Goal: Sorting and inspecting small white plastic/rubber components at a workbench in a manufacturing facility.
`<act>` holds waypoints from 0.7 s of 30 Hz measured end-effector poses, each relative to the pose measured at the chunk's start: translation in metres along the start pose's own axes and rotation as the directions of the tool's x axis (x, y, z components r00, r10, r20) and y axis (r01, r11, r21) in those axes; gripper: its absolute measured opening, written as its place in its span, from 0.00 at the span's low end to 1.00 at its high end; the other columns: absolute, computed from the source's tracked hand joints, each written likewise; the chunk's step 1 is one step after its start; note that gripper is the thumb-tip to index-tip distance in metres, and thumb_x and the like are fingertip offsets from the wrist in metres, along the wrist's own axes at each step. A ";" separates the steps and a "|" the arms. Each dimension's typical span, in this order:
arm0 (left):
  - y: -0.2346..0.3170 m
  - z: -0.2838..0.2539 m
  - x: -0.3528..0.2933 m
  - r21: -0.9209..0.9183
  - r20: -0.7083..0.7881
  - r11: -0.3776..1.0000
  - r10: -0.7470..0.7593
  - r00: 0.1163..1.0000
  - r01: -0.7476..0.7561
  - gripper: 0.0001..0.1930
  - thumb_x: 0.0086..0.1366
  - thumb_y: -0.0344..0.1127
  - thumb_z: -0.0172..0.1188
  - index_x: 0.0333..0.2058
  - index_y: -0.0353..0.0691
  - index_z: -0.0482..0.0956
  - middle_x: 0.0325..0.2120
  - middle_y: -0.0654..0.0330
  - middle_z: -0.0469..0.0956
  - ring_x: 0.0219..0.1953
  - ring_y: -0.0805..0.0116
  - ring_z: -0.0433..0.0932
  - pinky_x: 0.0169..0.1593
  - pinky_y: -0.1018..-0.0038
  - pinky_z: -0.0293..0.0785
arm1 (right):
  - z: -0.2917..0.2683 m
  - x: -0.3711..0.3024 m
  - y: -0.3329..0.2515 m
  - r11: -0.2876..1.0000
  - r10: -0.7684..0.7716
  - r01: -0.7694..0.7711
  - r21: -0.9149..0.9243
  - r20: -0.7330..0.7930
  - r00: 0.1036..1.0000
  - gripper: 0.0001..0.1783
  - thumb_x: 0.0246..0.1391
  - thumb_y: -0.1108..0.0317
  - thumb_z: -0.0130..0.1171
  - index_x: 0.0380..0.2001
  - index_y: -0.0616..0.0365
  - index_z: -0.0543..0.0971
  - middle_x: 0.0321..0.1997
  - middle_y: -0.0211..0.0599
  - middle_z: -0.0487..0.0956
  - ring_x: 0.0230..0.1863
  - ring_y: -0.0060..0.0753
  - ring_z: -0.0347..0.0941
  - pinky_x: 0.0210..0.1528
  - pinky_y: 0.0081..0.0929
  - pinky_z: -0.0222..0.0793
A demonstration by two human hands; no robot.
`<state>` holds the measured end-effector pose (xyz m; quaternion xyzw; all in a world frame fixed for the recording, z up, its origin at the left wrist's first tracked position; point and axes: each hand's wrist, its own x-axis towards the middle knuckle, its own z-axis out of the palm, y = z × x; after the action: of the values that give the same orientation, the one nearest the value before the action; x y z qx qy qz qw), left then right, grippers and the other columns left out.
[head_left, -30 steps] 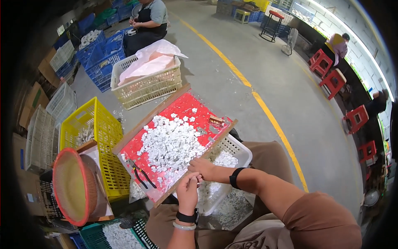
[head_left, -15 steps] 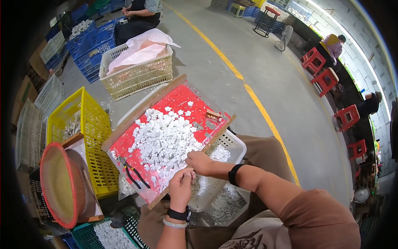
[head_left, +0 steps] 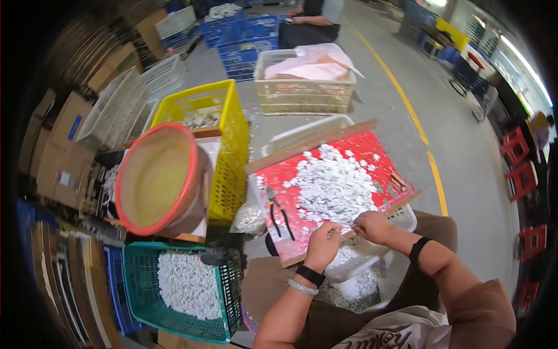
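Note:
A pile of small white pieces point(head_left: 334, 185) is heaped on a red board point(head_left: 372, 148) with wooden strips along its edges, set before me. My left hand point(head_left: 323, 246) is at the board's near edge, its fingers curled in a pinch. Just to its right, my right hand point(head_left: 372, 227) is closed too, fingertips down by the near wooden strip point(head_left: 396, 203). Whatever is in either pinch is too small to make out. Pliers with black and yellow handles point(head_left: 280, 218) lie on the board's left side. A white basket point(head_left: 407, 220) sits partly under the board.
At left stand a red-rimmed round sieve point(head_left: 189, 174), a yellow crate point(head_left: 232, 125) and a green basket point(head_left: 136, 291) of white pieces. A cream crate point(head_left: 305, 96) holding pink sheeting stands beyond the board. A seated person point(head_left: 314, 22) is farther back. Red stools point(head_left: 521, 180) line the right.
My view has swung left, so the board and hands sit farther right and the green basket shows more fully. My hands, close together before, are now a little farther apart.

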<state>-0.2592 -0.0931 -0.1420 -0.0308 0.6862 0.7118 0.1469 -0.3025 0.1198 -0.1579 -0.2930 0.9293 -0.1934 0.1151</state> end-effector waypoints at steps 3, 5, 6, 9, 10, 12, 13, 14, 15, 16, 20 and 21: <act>0.004 -0.023 -0.015 0.259 -0.008 0.966 -0.025 1.000 0.026 0.10 0.60 0.30 0.51 0.38 0.33 0.76 0.27 0.54 0.78 0.30 0.68 0.78 0.36 0.73 0.72 | -0.023 0.049 -0.034 0.988 0.120 -0.118 0.099 -0.011 0.993 0.11 0.51 0.63 0.51 0.23 0.60 0.76 0.27 0.49 0.76 0.33 0.53 0.73 0.38 0.44 0.68; 0.000 -0.033 -0.022 0.453 0.035 0.891 -0.005 0.999 -0.012 0.10 0.58 0.30 0.51 0.38 0.36 0.76 0.28 0.47 0.77 0.33 0.57 0.78 0.39 0.69 0.72 | -0.016 0.100 -0.067 0.966 0.033 -0.008 0.258 -0.093 0.995 0.13 0.52 0.62 0.51 0.26 0.62 0.77 0.28 0.52 0.76 0.33 0.54 0.73 0.37 0.44 0.68; -0.007 -0.032 -0.025 0.404 0.007 0.915 0.004 1.000 -0.007 0.12 0.55 0.30 0.49 0.37 0.35 0.76 0.34 0.40 0.76 0.41 0.43 0.75 0.44 0.58 0.71 | -0.011 0.125 -0.093 0.931 0.020 0.006 0.366 -0.066 0.998 0.13 0.51 0.62 0.52 0.28 0.61 0.78 0.29 0.51 0.77 0.32 0.52 0.74 0.37 0.41 0.69; -0.027 -0.020 -0.015 0.584 0.142 0.811 -0.133 0.981 0.026 0.17 0.59 0.37 0.52 0.45 0.37 0.74 0.41 0.41 0.75 0.47 0.47 0.74 0.52 0.60 0.67 | 0.040 0.192 -0.152 0.810 -0.099 0.120 0.575 -0.069 0.993 0.09 0.49 0.68 0.53 0.31 0.58 0.80 0.29 0.48 0.78 0.33 0.44 0.75 0.39 0.33 0.70; -0.109 -0.026 -0.016 0.835 0.274 0.522 -0.118 0.954 -0.175 0.21 0.60 0.40 0.52 0.50 0.39 0.72 0.49 0.44 0.71 0.54 0.51 0.69 0.58 0.61 0.63 | 0.057 0.206 -0.217 0.730 -0.066 -0.001 0.684 0.073 0.995 0.10 0.49 0.70 0.53 0.33 0.56 0.81 0.32 0.45 0.79 0.35 0.40 0.76 0.41 0.32 0.70; -0.121 -0.006 -0.011 0.675 0.282 0.653 0.202 0.938 -0.344 0.27 0.63 0.48 0.50 0.58 0.42 0.63 0.59 0.52 0.62 0.61 0.56 0.60 0.63 0.63 0.57 | 0.090 0.235 -0.214 0.685 -0.134 0.040 0.727 0.072 0.988 0.17 0.51 0.73 0.53 0.46 0.54 0.77 0.40 0.41 0.78 0.42 0.32 0.73 0.46 0.27 0.68; -0.155 -0.010 -0.012 0.618 0.239 0.708 0.246 0.939 -0.343 0.29 0.63 0.51 0.49 0.60 0.43 0.60 0.61 0.54 0.59 0.63 0.58 0.58 0.63 0.63 0.55 | 0.097 0.241 -0.240 0.673 -0.158 0.054 0.738 0.073 0.985 0.17 0.51 0.73 0.53 0.46 0.54 0.77 0.40 0.41 0.78 0.42 0.32 0.73 0.46 0.27 0.68; -0.166 -0.011 -0.016 0.615 0.246 0.708 0.245 0.938 -0.347 0.29 0.63 0.51 0.49 0.60 0.43 0.60 0.61 0.54 0.59 0.63 0.58 0.58 0.63 0.63 0.55 | 0.100 0.245 -0.246 0.690 -0.167 0.072 0.720 0.061 0.984 0.20 0.50 0.74 0.51 0.48 0.54 0.76 0.42 0.46 0.77 0.45 0.38 0.73 0.50 0.28 0.67; -0.174 -0.013 -0.021 0.618 0.201 0.725 0.228 0.953 -0.304 0.29 0.64 0.51 0.48 0.60 0.44 0.60 0.61 0.55 0.59 0.63 0.58 0.58 0.64 0.63 0.55 | 0.100 0.249 -0.252 0.705 -0.178 0.093 0.703 0.048 0.983 0.23 0.49 0.74 0.50 0.51 0.54 0.74 0.45 0.51 0.76 0.49 0.44 0.72 0.53 0.30 0.66; -0.177 -0.016 -0.023 0.622 0.156 0.737 0.214 0.964 -0.264 0.29 0.64 0.51 0.48 0.60 0.44 0.59 0.62 0.55 0.59 0.63 0.58 0.57 0.64 0.63 0.54 | 0.100 0.257 -0.257 0.704 -0.176 0.098 0.703 0.039 0.984 0.23 0.49 0.74 0.50 0.51 0.54 0.74 0.45 0.51 0.76 0.49 0.44 0.72 0.53 0.30 0.66; -0.180 -0.050 -0.026 0.645 -0.020 0.756 0.164 0.986 -0.112 0.29 0.65 0.52 0.45 0.61 0.45 0.59 0.62 0.57 0.57 0.65 0.59 0.54 0.65 0.64 0.52 | 0.100 0.282 -0.279 0.778 -0.240 0.118 0.617 0.118 0.964 0.28 0.45 0.75 0.49 0.54 0.53 0.71 0.52 0.54 0.72 0.57 0.48 0.67 0.58 0.32 0.61; -0.179 -0.067 -0.028 0.653 -0.077 0.754 0.155 0.985 -0.068 0.29 0.65 0.52 0.44 0.61 0.45 0.59 0.63 0.57 0.57 0.65 0.59 0.53 0.65 0.64 0.51 | 0.107 0.285 -0.292 0.802 -0.265 0.108 0.587 0.189 0.946 0.29 0.44 0.75 0.49 0.54 0.54 0.72 0.53 0.54 0.72 0.58 0.49 0.66 0.59 0.33 0.60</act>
<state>-0.1983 -0.1612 -0.3125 0.0178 0.8981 0.4349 0.0622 -0.3502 -0.2997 -0.1577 -0.3587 0.7717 -0.4318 0.2989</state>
